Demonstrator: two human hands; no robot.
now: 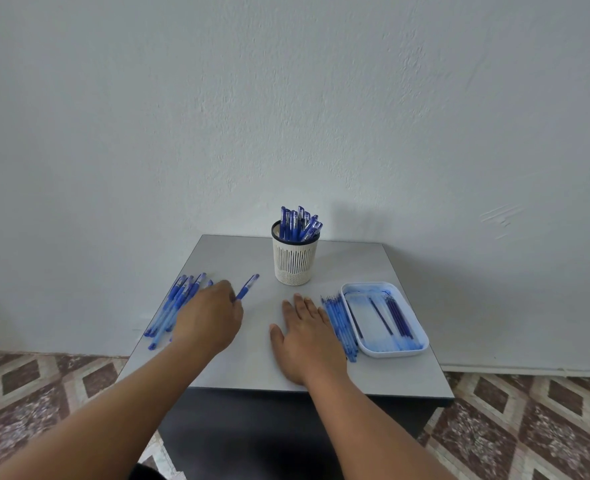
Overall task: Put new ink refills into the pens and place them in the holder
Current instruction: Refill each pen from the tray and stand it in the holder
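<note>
Judging by the holder [296, 258] beyond both hands (already crowded with pens), much is done. Left hand [210, 318] pinches one pen [247, 288] beside a waiting pile [175, 306]; right hand [305, 336] lies flat, empty, next to refills [340, 322].

A home room: bare plastered wall [286, 98], patterned floor tiles [44, 386], small table [252, 358].
</note>
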